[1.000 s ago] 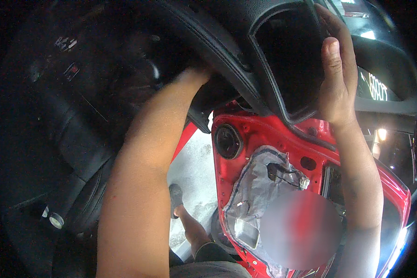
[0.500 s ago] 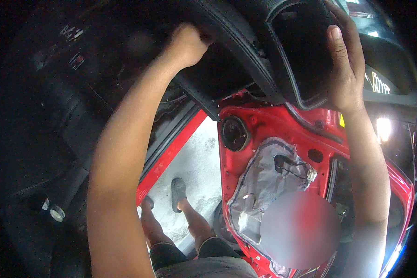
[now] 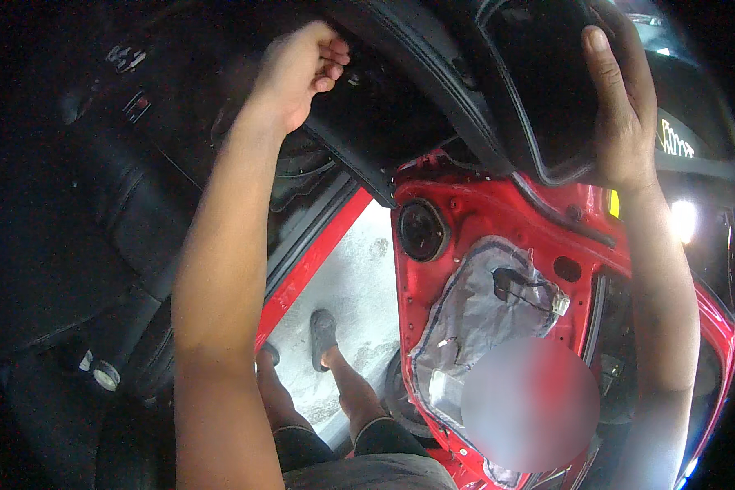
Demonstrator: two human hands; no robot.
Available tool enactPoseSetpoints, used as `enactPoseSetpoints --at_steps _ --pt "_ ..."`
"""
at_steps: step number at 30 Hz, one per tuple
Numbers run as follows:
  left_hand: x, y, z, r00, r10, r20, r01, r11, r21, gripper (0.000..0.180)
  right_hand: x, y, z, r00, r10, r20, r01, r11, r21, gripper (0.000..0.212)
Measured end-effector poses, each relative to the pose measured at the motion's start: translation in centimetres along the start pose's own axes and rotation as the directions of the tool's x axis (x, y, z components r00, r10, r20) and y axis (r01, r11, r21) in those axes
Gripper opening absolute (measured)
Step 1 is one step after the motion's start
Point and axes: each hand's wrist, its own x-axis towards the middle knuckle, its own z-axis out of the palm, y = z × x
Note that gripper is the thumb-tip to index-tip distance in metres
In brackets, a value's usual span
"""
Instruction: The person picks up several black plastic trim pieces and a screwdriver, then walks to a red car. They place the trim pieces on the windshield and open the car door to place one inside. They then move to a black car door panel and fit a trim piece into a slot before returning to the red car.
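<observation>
At the top right, my right hand (image 3: 625, 114) grips the edge of a large black trim panel (image 3: 539, 102). The thumb lies along its near side; the other fingers reach toward the far side, partly hidden. My left hand (image 3: 302, 69) is at the upper left, beside the dark lower part of the interior, its fingers curled inward. Whatever they might enclose is hidden. A small pale spot (image 3: 354, 79) shows on the dark surface just past its fingertips.
A red car door (image 3: 567, 216) stands open with its inside bare: a round speaker (image 3: 423, 230), a grey liner sheet (image 3: 474, 298) and a loose white connector (image 3: 560, 304). A red sill (image 3: 302, 273) borders the pale floor (image 3: 359, 269). The dark seat (image 3: 147, 220) is left.
My left hand has drawn back a little to the left and turned, so its curled fingers now show. My right hand keeps its hold on the panel. The whole view has shifted slightly.
</observation>
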Motion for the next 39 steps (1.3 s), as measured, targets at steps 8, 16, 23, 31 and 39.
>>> enactPoseSetpoints --at_steps 8,16,23,31,39 --pt "4.0 -4.2 4.2 0.971 0.203 0.125 -0.095 -0.154 0.984 0.043 0.1 -0.9 -1.7 0.990 -0.052 0.128 0.058 0.997 -0.041 0.058" --pt "9.1 -8.8 3.4 0.942 0.269 0.201 -0.083 -0.392 0.916 0.052 -0.2 -1.0 -0.2 0.999 -0.032 0.015 0.032 0.999 -0.001 0.061" --pt "9.3 -9.0 3.5 0.949 0.237 0.205 -0.119 -0.335 0.935 0.061 -0.5 -2.7 1.3 1.000 -0.004 -0.029 -0.001 0.988 -0.157 0.067" --pt "9.9 -9.1 3.5 0.945 0.243 0.220 -0.136 -0.320 0.938 0.058 -0.7 -1.6 1.5 0.995 -0.018 -0.096 0.006 0.992 -0.125 0.068" --pt "10.1 -9.4 3.8 0.940 0.243 0.240 -0.166 -0.291 0.942 0.054 -0.3 0.1 -0.4 0.995 -0.105 -0.005 0.104 0.994 -0.017 0.063"
